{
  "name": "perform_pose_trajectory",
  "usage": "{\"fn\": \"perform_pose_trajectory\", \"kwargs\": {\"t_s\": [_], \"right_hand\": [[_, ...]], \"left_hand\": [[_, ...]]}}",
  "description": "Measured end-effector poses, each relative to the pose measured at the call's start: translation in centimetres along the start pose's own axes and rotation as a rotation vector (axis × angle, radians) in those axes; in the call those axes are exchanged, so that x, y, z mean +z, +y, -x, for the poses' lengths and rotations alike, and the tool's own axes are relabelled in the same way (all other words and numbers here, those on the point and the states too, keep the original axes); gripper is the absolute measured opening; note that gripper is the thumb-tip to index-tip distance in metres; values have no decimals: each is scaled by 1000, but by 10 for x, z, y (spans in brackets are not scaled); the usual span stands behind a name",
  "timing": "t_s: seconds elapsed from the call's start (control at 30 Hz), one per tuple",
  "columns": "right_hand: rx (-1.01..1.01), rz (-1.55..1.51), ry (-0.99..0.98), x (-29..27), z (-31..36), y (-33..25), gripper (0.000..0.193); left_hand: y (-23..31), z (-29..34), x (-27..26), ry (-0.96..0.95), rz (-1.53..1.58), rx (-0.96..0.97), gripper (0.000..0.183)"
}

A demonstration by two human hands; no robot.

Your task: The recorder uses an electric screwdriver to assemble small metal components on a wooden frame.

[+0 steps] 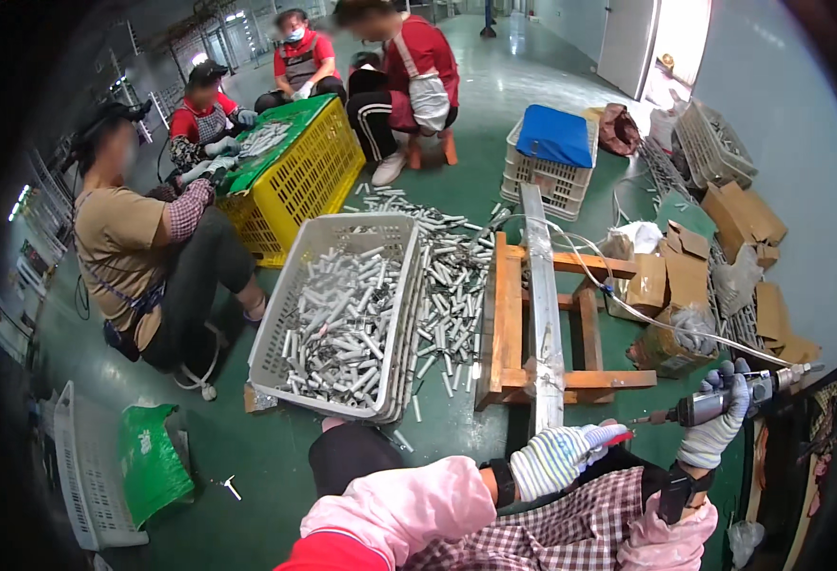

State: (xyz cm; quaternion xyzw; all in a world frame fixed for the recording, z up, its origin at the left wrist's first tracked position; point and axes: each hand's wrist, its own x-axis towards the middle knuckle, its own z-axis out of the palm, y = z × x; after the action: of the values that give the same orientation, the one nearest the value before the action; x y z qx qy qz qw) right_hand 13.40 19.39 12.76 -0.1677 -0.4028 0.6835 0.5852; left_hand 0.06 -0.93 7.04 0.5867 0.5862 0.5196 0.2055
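Gripped in your right hand (718, 428), a power tool (698, 410) holds its tip (643, 419) near the small red piece (619, 439) pinched in your left hand (550, 463), by the metal bar (540, 305); steady it, keeping your left hand clear.

- From my remote station, I locate the crate (318, 398), tubes (342, 324) inside.
- Loose tubes (452, 285) lie on the floor (275, 447) between crate and frame (504, 324).
- The bar (540, 285) rests on the frame.
- I find cartons (668, 281) right of the frame.
- The basket (323, 157) stands behind the crate.
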Motion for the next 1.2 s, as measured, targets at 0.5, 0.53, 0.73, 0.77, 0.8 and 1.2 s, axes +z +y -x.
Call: {"fn": "perform_pose_trajectory", "kwargs": {"t_s": [0.5, 0.53, 0.73, 0.77, 0.8, 1.2], "right_hand": [[70, -20, 2, -3, 0, 8, 33], [79, -24, 44, -2, 0, 8, 33], [113, -106, 48, -9, -4, 6, 32], [116, -88, 56, -9, -5, 8, 32], [118, -90, 56, -10, -5, 9, 32], [140, -99, 41, -5, -5, 7, 35]], "left_hand": [[-19, 2, 15, -60, -6, -9, 56], [-20, 2, 15, -38, -40, 25, 55], [-11, 1, 15, 23, -82, 27, 60], [-12, 1, 15, 53, -87, 44, 63], [-12, 3, 14, -13, -135, -11, 64], [2, 0, 17, 79, -56, -123, 48]]}}
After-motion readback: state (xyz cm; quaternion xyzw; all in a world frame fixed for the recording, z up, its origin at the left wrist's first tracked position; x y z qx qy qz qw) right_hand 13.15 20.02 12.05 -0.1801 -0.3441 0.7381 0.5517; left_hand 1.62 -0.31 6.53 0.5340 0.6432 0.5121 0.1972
